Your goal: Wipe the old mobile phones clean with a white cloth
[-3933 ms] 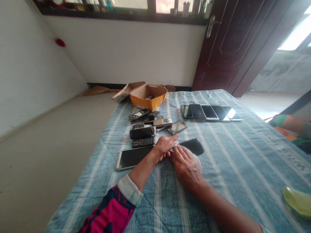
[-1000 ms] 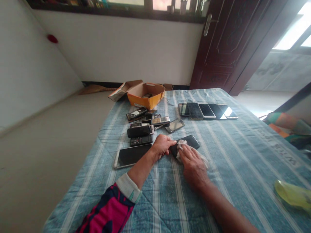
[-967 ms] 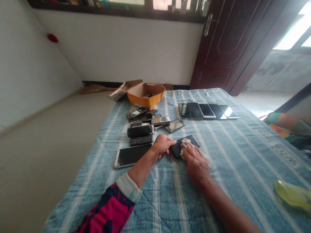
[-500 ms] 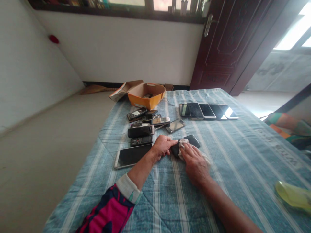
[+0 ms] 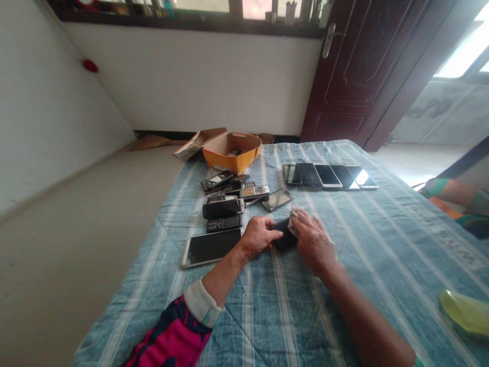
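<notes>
A black smartphone (image 5: 283, 235) lies on the blue striped cloth (image 5: 382, 244) in front of me. My left hand (image 5: 260, 237) is closed on its near-left end and pins it down. My right hand (image 5: 314, 240) presses a small white wipe (image 5: 293, 222) onto the phone's right part, fingers curled over it, so most of the phone is hidden. A large silver-edged smartphone (image 5: 211, 246) lies just left of my left hand.
A heap of old keypad phones (image 5: 229, 200) and a loose smartphone (image 5: 277, 199) lie beyond my hands. Several smartphones (image 5: 329, 176) sit in a row at the far right. An open orange cardboard box (image 5: 233, 151) stands at the far edge. A yellow-green object (image 5: 464, 312) rests near right.
My right hand with the wipe has slid farther along the black phone, covering more of it. My left hand has kept its hold. The camera view has shifted slightly.
</notes>
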The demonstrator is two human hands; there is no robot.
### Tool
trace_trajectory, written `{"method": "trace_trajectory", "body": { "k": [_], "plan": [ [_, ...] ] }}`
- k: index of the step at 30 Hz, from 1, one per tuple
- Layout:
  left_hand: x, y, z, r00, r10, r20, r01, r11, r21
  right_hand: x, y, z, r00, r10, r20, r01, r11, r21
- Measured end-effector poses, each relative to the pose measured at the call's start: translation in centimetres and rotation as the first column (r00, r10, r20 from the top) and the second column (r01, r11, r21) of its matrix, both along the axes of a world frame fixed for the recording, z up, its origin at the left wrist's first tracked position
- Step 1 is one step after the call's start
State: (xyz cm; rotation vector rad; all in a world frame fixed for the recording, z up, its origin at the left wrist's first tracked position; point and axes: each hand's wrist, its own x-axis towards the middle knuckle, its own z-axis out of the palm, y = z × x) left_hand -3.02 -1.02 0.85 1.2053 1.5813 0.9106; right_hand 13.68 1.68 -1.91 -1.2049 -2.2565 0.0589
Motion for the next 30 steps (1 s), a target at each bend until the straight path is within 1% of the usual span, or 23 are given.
{"method": "trace_trajectory", "body": {
  "k": [4,6,8,10,14,17,19,21,23,25,27,29,30],
  "plan": [
    [0.0,-0.2,-0.1,0.978,-0.031,-0.204,0.072,0.977,0.199,-1.6,-2.0,1.2,0.977,0.211,-0.002,-0.211,0.977,0.031],
    [0.1,-0.5,0.0,0.956,-0.021,-0.292,0.099,0.962,0.254,-2.0,-2.5,1.5,0.968,0.252,-0.013,-0.251,0.967,0.047],
    [0.2,-0.7,0.2,0.938,-0.01,-0.346,0.112,0.955,0.275,-1.8,-2.4,1.6,0.974,0.226,-0.021,-0.224,0.973,0.056],
    [0.3,-0.9,0.5,0.93,-0.001,-0.366,0.113,0.952,0.283,-1.1,-1.6,1.4,0.985,0.171,-0.019,-0.169,0.984,0.062],
    [0.7,-1.3,1.1,0.925,0.015,-0.379,0.096,0.957,0.273,0.7,0.7,0.8,1.0,0.006,-0.026,-0.004,0.997,0.08],
    [0.9,-1.4,1.4,0.924,0.013,-0.382,0.096,0.96,0.264,1.3,1.4,0.6,0.994,-0.103,-0.037,0.106,0.988,0.108],
    [0.9,-1.5,1.4,0.922,0.006,-0.387,0.106,0.958,0.266,1.0,0.9,0.6,0.995,-0.095,-0.037,0.099,0.985,0.138],
    [0.9,-1.5,1.3,0.919,-0.005,-0.393,0.124,0.953,0.278,0.2,-0.2,0.7,1.0,-0.014,-0.026,0.018,0.985,0.17],
    [0.8,-1.5,1.2,0.915,-0.019,-0.402,0.149,0.944,0.294,-0.7,-1.6,1.0,0.995,0.1,-0.004,-0.097,0.978,0.187],
    [0.8,-1.5,1.0,0.909,-0.03,-0.416,0.172,0.936,0.308,-1.3,-2.4,1.2,0.988,0.155,0.008,-0.154,0.969,0.192],
    [0.8,-1.6,1.0,0.902,-0.037,-0.431,0.187,0.931,0.313,-1.1,-2.4,1.4,0.987,0.161,0.019,-0.162,0.969,0.185],
    [0.9,-1.7,1.1,0.894,-0.035,-0.447,0.19,0.932,0.307,-0.3,-1.5,1.5,0.993,0.115,0.022,-0.117,0.977,0.176],
    [0.9,-1.8,1.1,0.89,-0.033,-0.456,0.19,0.934,0.303,0.2,-0.9,1.4,0.997,0.072,0.018,-0.074,0.982,0.174]
  ]
}}
